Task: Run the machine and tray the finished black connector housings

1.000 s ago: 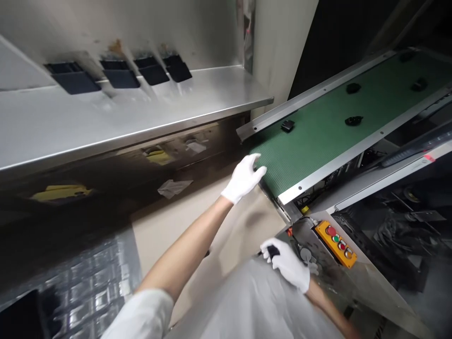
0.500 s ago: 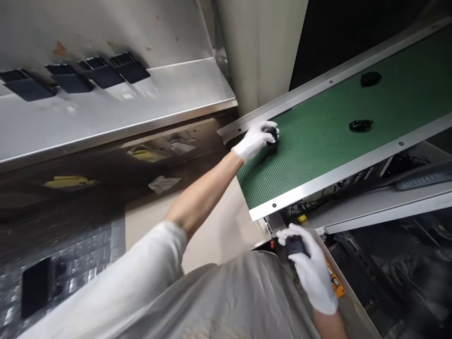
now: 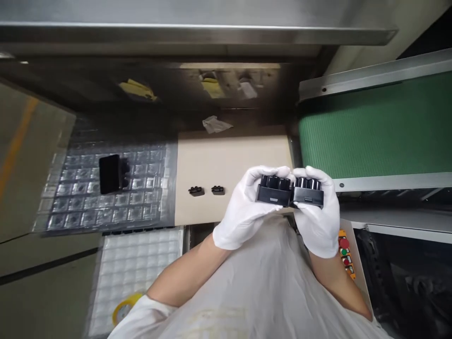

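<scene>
In the head view, my gloved left hand (image 3: 242,209) grips a black plastic part (image 3: 273,197) with a row of glossy, rounded upright sections. My gloved right hand (image 3: 319,219) is closed on a similar black part (image 3: 308,195). Both pieces are held side by side above the near right corner of a beige board (image 3: 233,160), their inner ends touching or nearly so. Two small black pieces (image 3: 196,191) lie on that board, left of my left hand. The gloves hide the outer ends of the held parts.
A green conveyor belt (image 3: 374,127) with metal rails is at right. On the left, a black block (image 3: 109,174) rests on a clear compartmented tray (image 3: 137,207). Yellow tape (image 3: 123,308) lies lower left. A button box (image 3: 346,254) is by my right arm. A metal shelf edge (image 3: 197,35) crosses the top.
My view has turned left. My left hand has come back from the belt with a black part, and my right hand has raised its own beside it. Both hands are now together.
</scene>
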`<state>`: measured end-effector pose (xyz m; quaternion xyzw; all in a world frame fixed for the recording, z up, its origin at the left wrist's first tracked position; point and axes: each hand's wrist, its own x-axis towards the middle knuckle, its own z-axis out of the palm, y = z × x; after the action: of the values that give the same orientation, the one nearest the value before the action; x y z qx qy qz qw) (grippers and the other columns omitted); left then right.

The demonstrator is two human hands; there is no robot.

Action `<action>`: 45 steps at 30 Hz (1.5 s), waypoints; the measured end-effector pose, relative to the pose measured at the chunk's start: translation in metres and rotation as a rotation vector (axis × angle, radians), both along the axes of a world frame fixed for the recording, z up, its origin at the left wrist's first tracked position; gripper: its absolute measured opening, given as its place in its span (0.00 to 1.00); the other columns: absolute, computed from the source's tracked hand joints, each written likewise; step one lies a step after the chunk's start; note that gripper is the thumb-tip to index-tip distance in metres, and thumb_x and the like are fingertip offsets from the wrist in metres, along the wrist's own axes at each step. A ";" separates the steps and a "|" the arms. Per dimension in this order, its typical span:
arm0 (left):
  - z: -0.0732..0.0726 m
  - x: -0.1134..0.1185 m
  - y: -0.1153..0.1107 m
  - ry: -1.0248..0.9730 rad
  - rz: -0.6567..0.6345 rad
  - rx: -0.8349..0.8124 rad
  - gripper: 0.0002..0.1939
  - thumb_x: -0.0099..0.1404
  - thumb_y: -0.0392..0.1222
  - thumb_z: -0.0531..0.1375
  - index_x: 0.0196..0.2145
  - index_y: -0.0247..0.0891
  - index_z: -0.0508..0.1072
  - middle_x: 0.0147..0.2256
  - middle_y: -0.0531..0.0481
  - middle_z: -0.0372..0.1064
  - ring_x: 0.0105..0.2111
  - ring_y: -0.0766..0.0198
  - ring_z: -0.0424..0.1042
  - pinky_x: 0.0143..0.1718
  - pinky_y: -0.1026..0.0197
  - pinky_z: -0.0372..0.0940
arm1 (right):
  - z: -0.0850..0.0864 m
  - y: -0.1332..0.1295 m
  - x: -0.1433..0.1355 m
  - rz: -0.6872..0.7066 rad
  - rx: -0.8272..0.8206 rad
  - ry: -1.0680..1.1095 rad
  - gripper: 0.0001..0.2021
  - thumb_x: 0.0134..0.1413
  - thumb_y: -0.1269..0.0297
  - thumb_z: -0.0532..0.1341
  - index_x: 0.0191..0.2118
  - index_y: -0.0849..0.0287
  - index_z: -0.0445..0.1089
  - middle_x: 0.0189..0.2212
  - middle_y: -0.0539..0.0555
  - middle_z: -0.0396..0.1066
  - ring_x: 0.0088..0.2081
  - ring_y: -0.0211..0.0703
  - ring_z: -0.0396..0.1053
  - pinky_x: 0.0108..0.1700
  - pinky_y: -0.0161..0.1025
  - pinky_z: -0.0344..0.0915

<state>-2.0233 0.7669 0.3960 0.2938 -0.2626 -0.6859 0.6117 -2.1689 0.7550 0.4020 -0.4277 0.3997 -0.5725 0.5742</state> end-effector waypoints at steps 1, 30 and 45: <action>-0.002 0.014 0.005 0.007 0.003 0.004 0.27 0.55 0.41 0.78 0.50 0.50 0.74 0.56 0.49 0.73 0.58 0.53 0.74 0.61 0.46 0.72 | -0.002 0.005 0.012 0.002 0.005 0.033 0.23 0.53 0.70 0.72 0.53 0.43 0.74 0.52 0.49 0.77 0.56 0.48 0.75 0.65 0.53 0.71; 0.014 0.160 0.043 -0.507 -0.113 -0.662 0.18 0.61 0.34 0.72 0.48 0.47 0.78 0.52 0.47 0.80 0.55 0.47 0.79 0.70 0.31 0.60 | 0.000 0.061 0.119 -0.098 -0.133 0.222 0.28 0.54 0.69 0.75 0.58 0.41 0.72 0.52 0.48 0.78 0.55 0.49 0.78 0.62 0.54 0.76; -0.002 0.155 0.058 -0.167 -0.008 -0.025 0.22 0.63 0.39 0.73 0.53 0.46 0.74 0.54 0.46 0.77 0.50 0.52 0.81 0.54 0.48 0.78 | -0.004 0.064 0.116 0.026 0.059 0.087 0.26 0.56 0.54 0.74 0.59 0.42 0.70 0.54 0.53 0.76 0.48 0.53 0.80 0.55 0.58 0.78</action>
<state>-1.8679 0.8251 0.3940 0.3411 -0.3225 -0.6581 0.5887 -2.0533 0.8194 0.3980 -0.4402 0.4354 -0.5338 0.5758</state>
